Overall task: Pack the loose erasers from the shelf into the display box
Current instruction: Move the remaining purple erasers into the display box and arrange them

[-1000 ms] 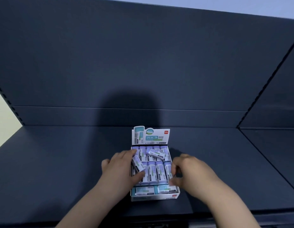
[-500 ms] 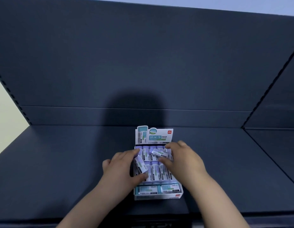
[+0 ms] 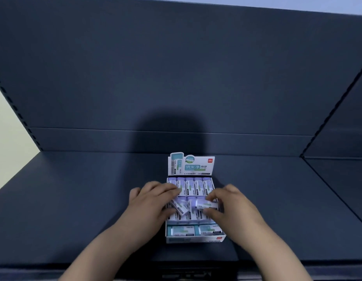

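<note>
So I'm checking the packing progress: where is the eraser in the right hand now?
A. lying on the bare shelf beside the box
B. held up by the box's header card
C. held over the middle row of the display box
C: the right hand pinches the eraser over the middle row of the display box.

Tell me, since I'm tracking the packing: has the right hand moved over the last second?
Yes. The right hand went from the white cardboard display box's near right side up to its back row, then returned to the middle row, pinching a loose eraser.
</note>
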The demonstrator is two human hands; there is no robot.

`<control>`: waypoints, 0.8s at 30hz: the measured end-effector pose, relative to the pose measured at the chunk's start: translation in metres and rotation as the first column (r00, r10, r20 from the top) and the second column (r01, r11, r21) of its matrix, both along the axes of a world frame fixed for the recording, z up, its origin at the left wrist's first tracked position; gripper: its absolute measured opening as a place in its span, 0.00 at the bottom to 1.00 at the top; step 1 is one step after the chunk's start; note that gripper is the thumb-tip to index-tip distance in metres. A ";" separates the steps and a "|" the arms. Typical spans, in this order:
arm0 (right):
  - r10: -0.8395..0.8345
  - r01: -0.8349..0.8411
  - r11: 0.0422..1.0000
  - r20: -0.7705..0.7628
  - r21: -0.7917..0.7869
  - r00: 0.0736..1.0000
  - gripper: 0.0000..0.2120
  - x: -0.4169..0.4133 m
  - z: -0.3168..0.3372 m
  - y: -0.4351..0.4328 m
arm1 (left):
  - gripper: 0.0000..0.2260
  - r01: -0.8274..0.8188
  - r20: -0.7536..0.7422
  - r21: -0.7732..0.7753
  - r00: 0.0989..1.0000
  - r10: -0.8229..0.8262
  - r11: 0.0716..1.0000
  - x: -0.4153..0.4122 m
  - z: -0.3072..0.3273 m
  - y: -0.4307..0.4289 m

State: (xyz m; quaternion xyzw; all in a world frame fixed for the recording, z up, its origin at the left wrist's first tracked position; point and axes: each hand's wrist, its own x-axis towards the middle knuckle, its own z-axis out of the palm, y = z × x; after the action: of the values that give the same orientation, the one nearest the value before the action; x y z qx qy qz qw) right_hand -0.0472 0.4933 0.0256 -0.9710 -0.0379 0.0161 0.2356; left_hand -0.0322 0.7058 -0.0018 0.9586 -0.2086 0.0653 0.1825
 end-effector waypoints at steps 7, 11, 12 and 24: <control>0.041 -0.041 0.999 -0.067 0.005 0.997 0.09 -0.014 0.001 -0.003 | 0.16 0.007 0.061 -0.077 0.998 -0.002 0.997 -0.004 0.001 -0.005; 0.063 -0.063 0.998 -0.097 0.009 0.993 0.07 -0.015 0.005 -0.005 | 0.21 -0.002 0.005 -0.100 1.000 0.003 0.995 -0.011 0.001 -0.005; 0.070 -0.069 0.998 -0.109 0.014 0.992 0.07 -0.016 0.006 -0.005 | 0.19 -0.001 -0.018 -0.105 1.000 0.000 0.994 -0.014 0.002 -0.005; 0.104 -0.111 0.993 -0.142 -0.044 0.984 0.10 -0.017 0.011 -0.004 | 0.15 0.022 -0.165 -0.157 0.985 -0.048 0.987 -0.026 0.005 -0.001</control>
State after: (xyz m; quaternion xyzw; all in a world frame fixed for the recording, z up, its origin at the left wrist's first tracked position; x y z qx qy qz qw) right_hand -0.0638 0.4890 0.0369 -0.9697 -0.0732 0.0977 0.2114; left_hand -0.0586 0.7046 0.0033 0.9399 -0.2036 -0.0032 0.2742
